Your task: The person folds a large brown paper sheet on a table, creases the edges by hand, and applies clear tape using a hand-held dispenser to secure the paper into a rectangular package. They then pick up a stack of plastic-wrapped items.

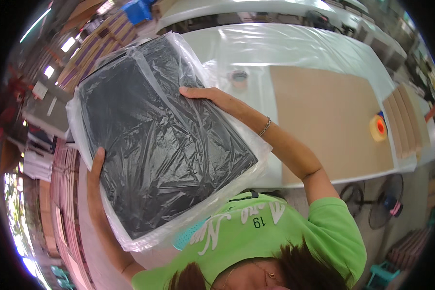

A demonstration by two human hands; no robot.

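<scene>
A large flat black panel (154, 145), wrapped in clear crinkled plastic, is held up at a tilt in front of my body. My left hand (96, 166) grips its left edge, with the thumb showing along the side. My right hand (200, 93) reaches to its upper right side, the thumb lying over the wrapped face. The other fingers of both hands are hidden behind the panel. Loose plastic (263, 152) sticks out past its lower right corner. I cannot tell whether the wrap holds one panel or several.
On the plastic-covered table (246, 43) lies a brown cardboard sheet (328, 121) with a yellow tape roll (378, 128) near its right edge. Folded cardboard pieces (405, 121) stand beyond it. A fan (386, 200) is at lower right; stacked boards (65, 193) are at left.
</scene>
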